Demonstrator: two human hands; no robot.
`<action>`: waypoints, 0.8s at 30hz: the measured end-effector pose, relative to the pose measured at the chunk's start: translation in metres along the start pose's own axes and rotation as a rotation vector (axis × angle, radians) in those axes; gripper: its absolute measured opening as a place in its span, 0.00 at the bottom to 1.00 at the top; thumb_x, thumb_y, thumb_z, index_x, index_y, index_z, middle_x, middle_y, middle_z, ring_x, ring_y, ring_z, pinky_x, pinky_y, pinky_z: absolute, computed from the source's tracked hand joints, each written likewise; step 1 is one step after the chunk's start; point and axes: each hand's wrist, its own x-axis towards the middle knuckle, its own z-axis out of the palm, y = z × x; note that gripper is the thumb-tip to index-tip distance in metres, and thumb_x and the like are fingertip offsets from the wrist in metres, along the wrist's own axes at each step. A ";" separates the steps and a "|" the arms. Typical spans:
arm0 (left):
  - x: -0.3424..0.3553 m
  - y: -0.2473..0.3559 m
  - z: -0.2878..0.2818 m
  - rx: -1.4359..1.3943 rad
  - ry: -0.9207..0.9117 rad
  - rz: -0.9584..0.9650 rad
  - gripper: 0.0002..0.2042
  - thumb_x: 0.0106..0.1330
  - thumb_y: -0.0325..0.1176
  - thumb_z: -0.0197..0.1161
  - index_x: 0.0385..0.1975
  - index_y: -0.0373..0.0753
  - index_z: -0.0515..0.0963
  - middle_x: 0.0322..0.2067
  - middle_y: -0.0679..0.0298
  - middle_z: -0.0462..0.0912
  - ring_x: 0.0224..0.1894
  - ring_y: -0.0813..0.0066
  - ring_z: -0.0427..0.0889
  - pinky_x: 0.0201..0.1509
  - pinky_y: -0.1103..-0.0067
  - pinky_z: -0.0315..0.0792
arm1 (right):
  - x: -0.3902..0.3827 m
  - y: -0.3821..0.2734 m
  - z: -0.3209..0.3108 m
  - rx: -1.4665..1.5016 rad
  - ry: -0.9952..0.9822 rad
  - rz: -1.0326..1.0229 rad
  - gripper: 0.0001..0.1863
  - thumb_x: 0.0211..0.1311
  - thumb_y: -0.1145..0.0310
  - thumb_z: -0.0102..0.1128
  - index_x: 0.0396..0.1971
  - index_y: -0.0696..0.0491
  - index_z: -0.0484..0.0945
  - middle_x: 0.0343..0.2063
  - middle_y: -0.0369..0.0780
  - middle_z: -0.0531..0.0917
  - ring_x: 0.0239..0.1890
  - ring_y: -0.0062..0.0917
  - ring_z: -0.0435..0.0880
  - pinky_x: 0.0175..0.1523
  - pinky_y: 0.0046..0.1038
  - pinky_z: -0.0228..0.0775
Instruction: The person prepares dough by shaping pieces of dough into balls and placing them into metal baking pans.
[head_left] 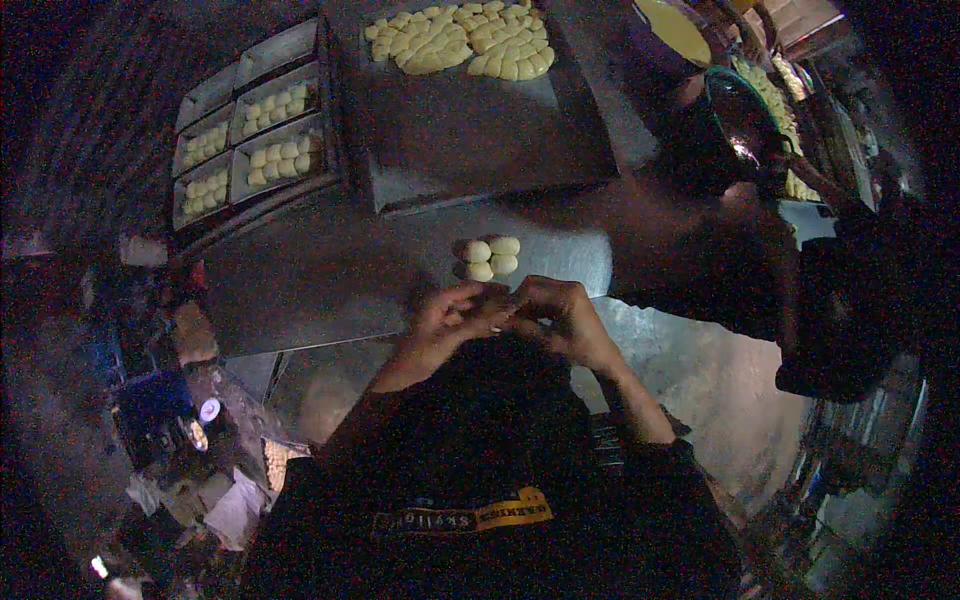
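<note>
My left hand (448, 328) and my right hand (565, 318) meet in front of my body, at the near edge of the metal table. Both have their fingers curled in, the fingertips close together. A tiny pale spot shows between them, but what they hold, if anything, is hidden. Just beyond the fingers, several smooth, pale dough balls (478, 252) sit in a tight cluster on the table (350, 270). Farther off lies a large dark tray (480, 130), with a mass of dough cut into pieces (460, 42) at its far end.
At the far left stands a set of joined rectangular baking pans (280, 55); several hold rows of dough balls (278, 160). Another person's dark-clothed arm (690, 260) reaches over the table's right side. Behind it are a green-rimmed bowl (740, 110) and a basin of yellow stuff (675, 30).
</note>
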 end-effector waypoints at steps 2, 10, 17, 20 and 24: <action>0.007 -0.011 0.010 0.300 -0.089 0.124 0.27 0.61 0.34 0.74 0.58 0.30 0.72 0.51 0.58 0.80 0.52 0.70 0.81 0.56 0.75 0.77 | -0.002 0.009 -0.008 0.063 -0.009 0.098 0.11 0.55 0.80 0.69 0.39 0.56 0.82 0.40 0.42 0.83 0.40 0.31 0.85 0.47 0.27 0.77; 0.047 -0.055 0.015 0.317 0.136 0.111 0.16 0.64 0.28 0.66 0.50 0.31 0.78 0.48 0.59 0.82 0.48 0.69 0.82 0.56 0.72 0.74 | -0.002 0.009 -0.025 -0.586 0.088 -0.117 0.17 0.56 0.72 0.68 0.47 0.57 0.81 0.55 0.45 0.77 0.58 0.43 0.75 0.57 0.31 0.72; 0.065 -0.067 0.030 0.694 0.446 0.409 0.17 0.76 0.38 0.51 0.59 0.39 0.72 0.48 0.57 0.82 0.46 0.68 0.82 0.53 0.72 0.76 | -0.004 0.063 -0.019 -0.607 -0.215 -0.107 0.20 0.57 0.74 0.65 0.51 0.55 0.81 0.54 0.44 0.79 0.53 0.40 0.80 0.54 0.34 0.75; 0.065 -0.045 0.045 0.599 0.385 0.124 0.23 0.78 0.45 0.47 0.69 0.44 0.61 0.46 0.55 0.82 0.41 0.69 0.84 0.43 0.73 0.79 | 0.026 0.092 -0.033 -0.286 -0.280 0.194 0.21 0.55 0.75 0.66 0.51 0.56 0.79 0.49 0.46 0.81 0.48 0.42 0.82 0.53 0.34 0.77; 0.065 -0.027 0.015 0.373 0.416 -0.060 0.28 0.77 0.52 0.46 0.72 0.48 0.54 0.41 0.56 0.83 0.33 0.70 0.85 0.30 0.76 0.79 | 0.053 0.126 -0.031 -0.193 -0.050 -0.019 0.19 0.54 0.74 0.67 0.48 0.56 0.79 0.48 0.47 0.82 0.46 0.45 0.82 0.52 0.36 0.77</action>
